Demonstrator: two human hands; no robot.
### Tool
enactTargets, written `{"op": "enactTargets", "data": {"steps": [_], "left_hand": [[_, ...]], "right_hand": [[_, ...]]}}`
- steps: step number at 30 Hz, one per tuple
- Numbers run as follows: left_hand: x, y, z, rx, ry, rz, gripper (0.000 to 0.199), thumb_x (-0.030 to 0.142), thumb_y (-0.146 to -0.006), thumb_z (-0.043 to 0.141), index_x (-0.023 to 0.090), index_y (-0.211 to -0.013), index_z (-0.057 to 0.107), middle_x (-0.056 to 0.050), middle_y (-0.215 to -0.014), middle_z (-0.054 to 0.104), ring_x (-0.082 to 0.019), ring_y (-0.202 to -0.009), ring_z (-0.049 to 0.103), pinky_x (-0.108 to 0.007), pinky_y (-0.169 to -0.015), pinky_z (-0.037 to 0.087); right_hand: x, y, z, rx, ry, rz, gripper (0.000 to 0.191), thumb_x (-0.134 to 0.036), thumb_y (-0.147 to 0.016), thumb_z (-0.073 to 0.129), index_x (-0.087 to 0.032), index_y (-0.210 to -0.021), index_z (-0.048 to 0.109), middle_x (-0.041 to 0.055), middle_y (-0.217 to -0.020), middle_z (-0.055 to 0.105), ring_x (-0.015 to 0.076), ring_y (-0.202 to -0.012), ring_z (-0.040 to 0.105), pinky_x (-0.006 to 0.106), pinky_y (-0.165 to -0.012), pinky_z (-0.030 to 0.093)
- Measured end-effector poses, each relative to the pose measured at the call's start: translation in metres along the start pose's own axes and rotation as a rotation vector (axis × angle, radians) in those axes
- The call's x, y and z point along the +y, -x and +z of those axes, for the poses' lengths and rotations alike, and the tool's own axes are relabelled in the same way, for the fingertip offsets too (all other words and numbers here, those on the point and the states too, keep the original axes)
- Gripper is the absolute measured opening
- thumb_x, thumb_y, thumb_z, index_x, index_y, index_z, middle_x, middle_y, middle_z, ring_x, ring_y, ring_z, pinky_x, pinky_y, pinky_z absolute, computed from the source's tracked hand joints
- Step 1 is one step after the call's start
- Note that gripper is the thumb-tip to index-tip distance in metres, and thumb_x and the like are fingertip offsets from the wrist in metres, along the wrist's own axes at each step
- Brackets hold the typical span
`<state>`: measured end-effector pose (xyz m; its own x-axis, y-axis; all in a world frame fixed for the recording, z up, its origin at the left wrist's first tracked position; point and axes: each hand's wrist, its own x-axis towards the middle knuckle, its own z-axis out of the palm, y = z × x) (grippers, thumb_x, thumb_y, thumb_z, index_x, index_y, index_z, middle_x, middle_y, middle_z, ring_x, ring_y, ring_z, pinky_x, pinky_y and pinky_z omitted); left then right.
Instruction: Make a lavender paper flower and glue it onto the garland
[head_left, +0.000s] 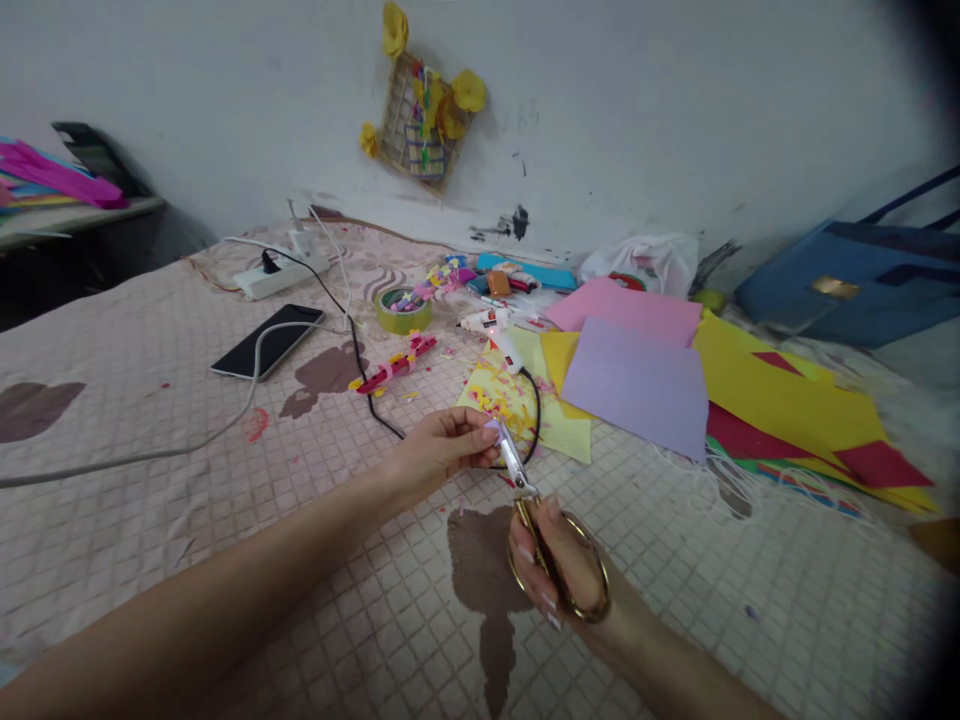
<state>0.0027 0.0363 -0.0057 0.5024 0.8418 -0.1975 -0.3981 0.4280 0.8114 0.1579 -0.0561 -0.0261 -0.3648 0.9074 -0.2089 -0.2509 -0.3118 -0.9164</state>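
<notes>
My left hand (pixel 442 445) pinches a small purple paper piece (pixel 493 426) between thumb and fingers. Gold-handled scissors (pixel 523 482) are in my right hand (pixel 559 560), its fingers through the loops. The scissor blades point away from me, with their tips at the purple piece. Just beyond, small yellow and pink cuttings (pixel 506 400) lie on a pale yellow sheet (pixel 574 437). A white glue gun (pixel 506 350) with a black cord rests at the far side of that sheet.
Left of the cuttings are a decorated red stick (pixel 397 365), a tape roll (pixel 405 310), a phone (pixel 268 342) and a power strip (pixel 281 275) with trailing cords. Purple (pixel 637 385), pink (pixel 630 308) and yellow sheets (pixel 787 410) lie right, near a blue bag (pixel 855 280).
</notes>
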Motion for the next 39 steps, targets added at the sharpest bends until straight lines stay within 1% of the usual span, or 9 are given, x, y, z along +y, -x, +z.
{"op": "enactTargets", "data": {"steps": [4, 11, 16, 20, 24, 26, 29, 33, 39], "left_hand": [[0.000, -0.001, -0.002, -0.005, -0.009, 0.003, 0.018, 0.020, -0.068, 0.071, 0.011, -0.076, 0.057, 0.001, -0.065, 0.061, -0.007, -0.059, 0.056, -0.021, -0.061, 0.043], [0.001, -0.002, -0.004, -0.015, -0.052, -0.002, 0.018, 0.021, -0.070, 0.070, 0.010, -0.077, 0.057, 0.000, -0.066, 0.062, -0.007, -0.059, 0.056, -0.021, -0.061, 0.042], [0.000, -0.002, -0.006, -0.042, -0.070, 0.000, 0.019, 0.022, -0.070, 0.070, 0.011, -0.077, 0.057, 0.001, -0.066, 0.062, -0.006, -0.059, 0.056, -0.020, -0.060, 0.042], [0.000, -0.001, -0.006, -0.059, -0.093, -0.024, 0.022, 0.023, -0.067, 0.072, 0.010, -0.077, 0.057, 0.000, -0.068, 0.063, -0.006, -0.058, 0.057, -0.019, -0.059, 0.042], [0.000, 0.002, -0.003, -0.042, -0.158, -0.048, 0.024, 0.024, -0.067, 0.072, 0.011, -0.082, 0.057, 0.001, -0.066, 0.063, -0.006, -0.057, 0.058, -0.019, -0.059, 0.044], [0.000, 0.004, 0.000, -0.054, -0.226, -0.064, 0.025, 0.026, -0.069, 0.070, 0.012, -0.085, 0.057, 0.000, -0.066, 0.064, -0.007, -0.058, 0.059, -0.020, -0.060, 0.046], [-0.002, 0.006, 0.003, -0.076, -0.336, -0.061, 0.024, 0.029, -0.070, 0.068, 0.011, -0.082, 0.057, -0.002, -0.067, 0.065, -0.009, -0.059, 0.060, -0.022, -0.060, 0.048], [-0.006, 0.008, 0.006, -0.088, -0.444, -0.059, 0.026, 0.032, -0.070, 0.068, 0.011, -0.078, 0.056, -0.003, -0.067, 0.065, -0.010, -0.058, 0.061, -0.023, -0.058, 0.049], [-0.007, 0.007, 0.007, -0.079, -0.485, -0.102, 0.026, 0.034, -0.072, 0.065, 0.011, -0.077, 0.054, -0.004, -0.064, 0.066, -0.010, -0.055, 0.062, -0.023, -0.055, 0.051]], "right_hand": [[0.000, 0.000, 0.001, 0.008, -0.003, -0.006, 0.047, -0.057, -0.087, 0.033, -0.019, -0.064, 0.046, -0.0076, -0.037, 0.035, 0.0068, -0.032, 0.028, 0.017, -0.033, 0.022], [0.000, -0.002, 0.001, -0.037, -0.101, -0.007, 0.049, -0.058, -0.087, 0.032, -0.018, -0.063, 0.047, -0.0077, -0.036, 0.036, 0.0058, -0.031, 0.026, 0.017, -0.033, 0.021], [0.003, -0.003, -0.001, -0.025, -0.068, 0.009, 0.048, -0.057, -0.087, 0.032, -0.019, -0.063, 0.047, -0.0077, -0.036, 0.036, 0.0057, -0.030, 0.026, 0.017, -0.032, 0.019], [-0.004, -0.003, -0.003, 0.040, 0.050, -0.014, 0.047, -0.058, -0.086, 0.034, -0.019, -0.063, 0.046, -0.0074, -0.036, 0.037, 0.0060, -0.030, 0.029, 0.018, -0.033, 0.020], [-0.022, -0.005, -0.005, 0.239, 0.302, -0.079, 0.038, -0.049, -0.083, 0.048, -0.018, -0.062, 0.047, -0.0058, -0.043, 0.042, 0.0065, -0.037, 0.036, 0.018, -0.037, 0.026], [-0.029, -0.008, -0.006, 0.313, 0.367, -0.128, 0.026, -0.042, -0.079, 0.057, -0.018, -0.071, 0.052, -0.0052, -0.051, 0.046, 0.0073, -0.044, 0.040, 0.018, -0.041, 0.031], [-0.031, -0.013, -0.010, 0.313, 0.396, -0.169, 0.020, -0.035, -0.076, 0.061, -0.018, -0.083, 0.054, -0.0043, -0.061, 0.049, 0.0084, -0.051, 0.042, 0.019, -0.046, 0.035], [-0.028, -0.015, -0.013, 0.274, 0.446, -0.130, 0.015, -0.032, -0.079, 0.057, -0.017, -0.077, 0.053, -0.0049, -0.058, 0.046, 0.0081, -0.047, 0.041, 0.020, -0.043, 0.034], [-0.027, -0.015, -0.012, 0.269, 0.461, -0.107, 0.013, -0.029, -0.079, 0.054, -0.017, -0.073, 0.051, -0.0067, -0.053, 0.043, 0.0076, -0.044, 0.039, 0.019, -0.041, 0.032]]}}
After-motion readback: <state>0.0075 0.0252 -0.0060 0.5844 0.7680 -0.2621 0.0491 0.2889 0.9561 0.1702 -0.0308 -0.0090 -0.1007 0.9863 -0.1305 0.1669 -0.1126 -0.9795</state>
